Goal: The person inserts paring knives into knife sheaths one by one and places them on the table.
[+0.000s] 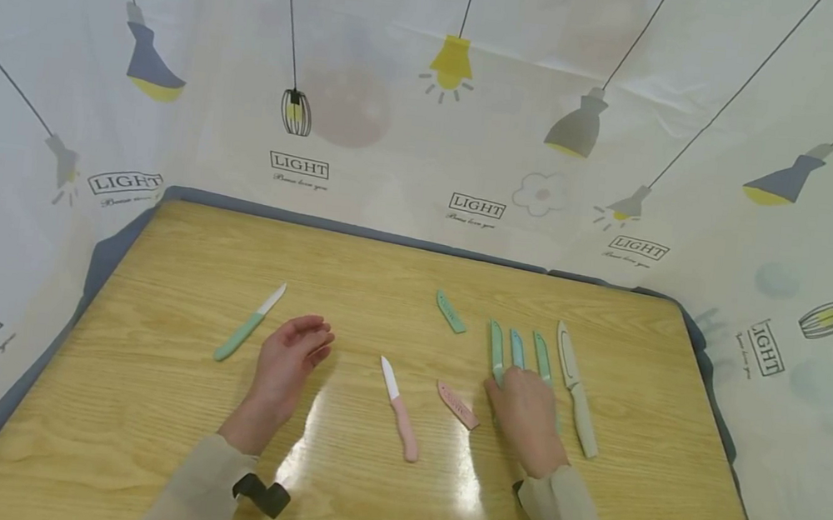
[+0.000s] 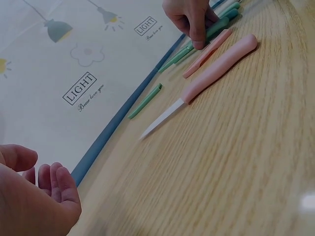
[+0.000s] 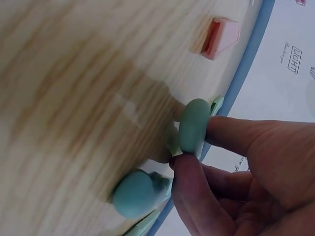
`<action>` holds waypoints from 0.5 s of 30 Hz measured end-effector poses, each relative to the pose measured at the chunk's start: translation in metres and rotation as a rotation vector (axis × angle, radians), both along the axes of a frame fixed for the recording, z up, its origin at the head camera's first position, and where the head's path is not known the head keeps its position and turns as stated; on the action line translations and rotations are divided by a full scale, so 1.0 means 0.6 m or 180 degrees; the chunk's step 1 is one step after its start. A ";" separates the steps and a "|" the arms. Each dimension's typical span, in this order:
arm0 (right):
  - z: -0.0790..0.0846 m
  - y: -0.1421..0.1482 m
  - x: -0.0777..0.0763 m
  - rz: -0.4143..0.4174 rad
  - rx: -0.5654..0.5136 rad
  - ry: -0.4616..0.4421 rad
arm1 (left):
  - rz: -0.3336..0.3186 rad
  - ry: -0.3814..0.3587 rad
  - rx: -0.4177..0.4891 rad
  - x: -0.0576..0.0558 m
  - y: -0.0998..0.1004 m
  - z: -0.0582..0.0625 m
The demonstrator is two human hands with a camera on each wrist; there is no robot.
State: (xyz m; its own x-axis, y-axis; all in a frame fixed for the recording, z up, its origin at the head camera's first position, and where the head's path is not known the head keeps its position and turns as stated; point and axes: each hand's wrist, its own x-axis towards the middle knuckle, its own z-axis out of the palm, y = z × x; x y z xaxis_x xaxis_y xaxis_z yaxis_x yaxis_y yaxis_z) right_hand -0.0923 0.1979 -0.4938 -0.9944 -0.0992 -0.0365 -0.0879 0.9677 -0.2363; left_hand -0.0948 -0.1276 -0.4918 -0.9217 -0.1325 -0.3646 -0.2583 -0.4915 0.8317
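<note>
My right hand [image 1: 528,411] is over a row of sheathed knives on the right of the table. Its thumb and fingers pinch the handle of a green knife [image 3: 193,125], the leftmost of the row, with its green sheath pointing away. Beside that lie a blue knife [image 1: 517,347] and another green sheathed knife [image 1: 542,354], both partly covered by the hand. My left hand [image 1: 287,366] hovers with loosely bent fingers and holds nothing. It is between a bare-bladed green knife [image 1: 247,332] and a pink knife [image 1: 401,418] with a white blade.
A pink sheath [image 1: 458,405] lies between the pink knife and my right hand. Farther back is a loose green sheath [image 1: 451,312]. A cream knife [image 1: 577,393] lies right of the row. Printed cloth [image 1: 387,173] surrounds the wooden table [image 1: 180,287] at the back and sides.
</note>
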 end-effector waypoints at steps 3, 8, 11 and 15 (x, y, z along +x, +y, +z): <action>0.000 0.000 -0.001 -0.0006 0.0021 -0.0033 | -0.0022 0.0004 -0.0021 0.001 0.000 -0.001; 0.001 0.000 -0.002 -0.0013 0.0063 -0.0086 | -0.0049 0.0010 -0.0051 0.004 0.000 -0.001; 0.001 0.001 -0.002 -0.0019 0.0096 -0.0082 | -0.0052 0.0007 -0.0046 0.005 0.001 -0.001; 0.001 0.001 -0.001 -0.0032 0.0137 -0.0063 | -0.0040 0.0029 -0.0042 0.004 0.004 -0.002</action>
State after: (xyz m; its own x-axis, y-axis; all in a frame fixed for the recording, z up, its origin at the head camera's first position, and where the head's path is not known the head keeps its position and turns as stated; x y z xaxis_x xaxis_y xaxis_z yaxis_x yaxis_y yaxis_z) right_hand -0.0931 0.1986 -0.4931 -0.9944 -0.0872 -0.0603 -0.0738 0.9778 -0.1959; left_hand -0.0922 -0.1253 -0.4930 -0.9266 -0.1256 -0.3544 -0.2567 -0.4774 0.8404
